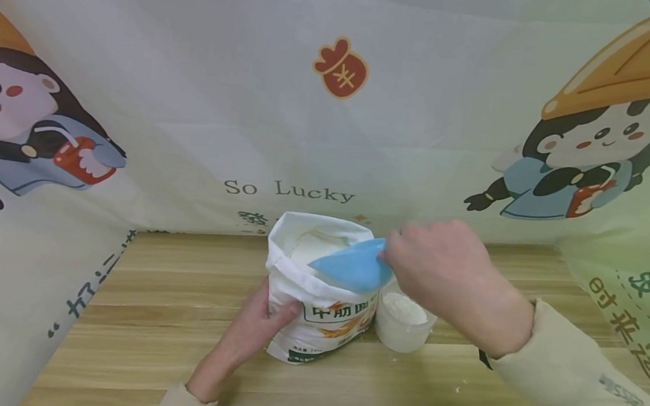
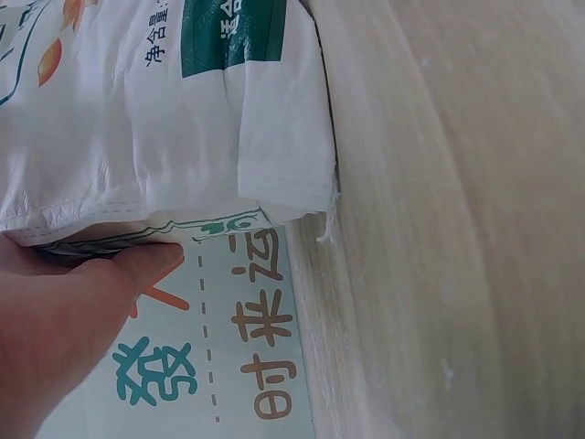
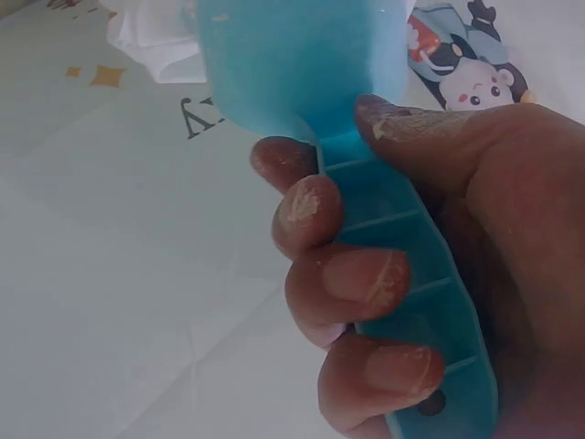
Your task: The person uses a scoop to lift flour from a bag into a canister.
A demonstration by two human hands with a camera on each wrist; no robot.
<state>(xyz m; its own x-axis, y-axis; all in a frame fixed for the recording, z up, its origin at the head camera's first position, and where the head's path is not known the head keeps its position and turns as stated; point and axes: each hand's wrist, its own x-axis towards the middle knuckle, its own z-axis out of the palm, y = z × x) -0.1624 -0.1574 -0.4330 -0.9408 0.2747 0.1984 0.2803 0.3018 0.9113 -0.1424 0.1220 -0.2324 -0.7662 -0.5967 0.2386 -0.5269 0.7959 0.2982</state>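
A white flour bag [image 1: 327, 342] with an open, folded-out top stands on the table, with white flour [image 1: 308, 247] showing inside. My left hand [image 1: 259, 323] grips its left side, thumb across the front; most of its fingers are hidden behind the bag. My right hand [image 1: 441, 271] holds a blue plastic scoop [image 1: 357, 265], its tip tilted down into the bag's mouth. In the right wrist view, fingers [image 3: 347, 283] curl round the ribbed handle, dusted with white powder. To the right of the bag, a clear tub [image 1: 401, 332] holds flour, partly covered by the right hand.
The wooden table [image 1: 163, 331] meets a printed cloth backdrop [image 1: 224, 91] at the back and both sides. White specks of powder [image 1: 457, 389] lie on the table to the right, near the right sleeve [image 1: 571, 373].
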